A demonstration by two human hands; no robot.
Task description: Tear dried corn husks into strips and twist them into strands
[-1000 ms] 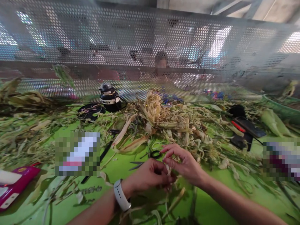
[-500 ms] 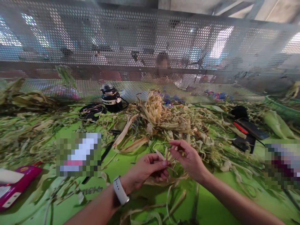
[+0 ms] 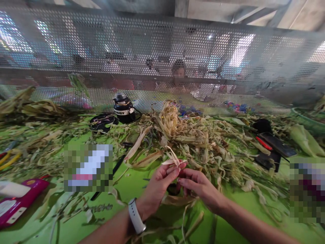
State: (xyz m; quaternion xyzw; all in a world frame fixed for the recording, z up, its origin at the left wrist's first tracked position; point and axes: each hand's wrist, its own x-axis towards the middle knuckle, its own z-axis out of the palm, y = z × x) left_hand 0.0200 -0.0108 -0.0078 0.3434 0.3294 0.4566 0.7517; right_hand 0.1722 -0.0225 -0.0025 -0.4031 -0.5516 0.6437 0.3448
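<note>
My left hand [image 3: 162, 179], a white-banded watch [image 3: 136, 217] on its wrist, pinches a small bunch of pale dried corn husk strips [image 3: 173, 157] between thumb and fingers. The strips stick up and sideways above the fingertips. Close against it, my right hand [image 3: 199, 186] has its fingers bent and drawn together just below the bunch; what lies between them is hidden. Under both hands, a curved piece of dry husk [image 3: 177, 200] lies on the green tabletop [image 3: 132, 184].
A heap of dried husks [image 3: 182, 132] lies ahead, with a black jug [image 3: 123, 107] behind on its left. A magenta tool [image 3: 24, 200] is at left, yellow-handled scissors [image 3: 10, 161] beyond it. Dark phone-like devices [image 3: 275, 145] lie right. A perforated metal screen [image 3: 152, 44] stands behind.
My right hand has moved down from the top of the strips to below my left fingertips. The husk bunch now points up and away. The view has shifted slightly.
</note>
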